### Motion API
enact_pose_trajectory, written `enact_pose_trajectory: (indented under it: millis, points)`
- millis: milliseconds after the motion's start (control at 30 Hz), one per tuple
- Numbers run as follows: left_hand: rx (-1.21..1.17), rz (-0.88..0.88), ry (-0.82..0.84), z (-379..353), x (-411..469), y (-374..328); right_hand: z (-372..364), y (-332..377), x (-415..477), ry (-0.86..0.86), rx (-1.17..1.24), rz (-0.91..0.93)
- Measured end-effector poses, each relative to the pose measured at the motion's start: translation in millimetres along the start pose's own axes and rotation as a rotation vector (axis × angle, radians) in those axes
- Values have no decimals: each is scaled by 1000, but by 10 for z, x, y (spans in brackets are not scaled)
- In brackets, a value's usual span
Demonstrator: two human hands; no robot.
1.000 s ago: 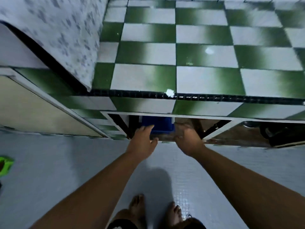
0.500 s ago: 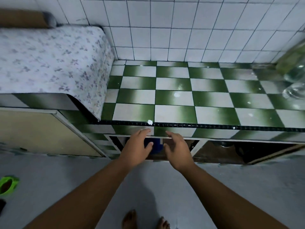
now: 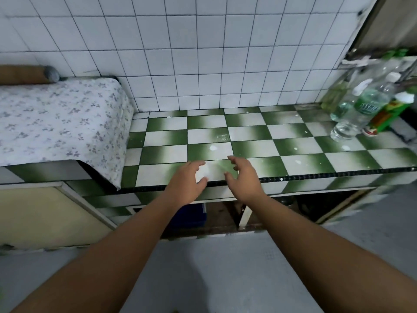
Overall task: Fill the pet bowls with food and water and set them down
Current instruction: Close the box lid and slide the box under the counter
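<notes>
My left hand (image 3: 185,182) and my right hand (image 3: 244,177) hover side by side over the front edge of the green-and-white checkered counter (image 3: 293,141). Both hold nothing, fingers loosely bent, palms facing each other. A blue box (image 3: 191,214) stands in the open compartment under the counter, partly hidden behind my left forearm. Clear water bottles (image 3: 358,109) stand at the counter's far right. No pet bowl is in view.
A floral cloth (image 3: 56,123) covers a raised block on the left of the counter. A green-and-red carton (image 3: 390,116) sits behind the bottles. White tiled wall (image 3: 203,53) at the back. An open cabinet door (image 3: 244,216) stands below the counter. Grey floor (image 3: 214,267) beneath me.
My hands have come up from the blue box in the low compartment to the counter edge. The view has risen, so the wall and the bottles now show.
</notes>
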State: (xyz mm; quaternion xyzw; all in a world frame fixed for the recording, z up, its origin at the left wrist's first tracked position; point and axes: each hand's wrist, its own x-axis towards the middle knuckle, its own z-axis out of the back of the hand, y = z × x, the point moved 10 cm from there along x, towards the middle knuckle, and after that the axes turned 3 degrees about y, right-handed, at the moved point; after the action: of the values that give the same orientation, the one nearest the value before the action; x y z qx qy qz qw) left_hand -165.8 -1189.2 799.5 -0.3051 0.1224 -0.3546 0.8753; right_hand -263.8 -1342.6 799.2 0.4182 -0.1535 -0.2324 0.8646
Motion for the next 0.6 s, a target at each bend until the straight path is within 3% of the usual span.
enact_pose_trajectory:
  millis: [333, 600]
  points:
    - [-33, -48, 84, -310, 512, -396, 512, -194, 285, -113, -32, -20]
    - [-56, -204, 216, -762, 1316, -1040, 1221, -642, 501, -222, -57, -156]
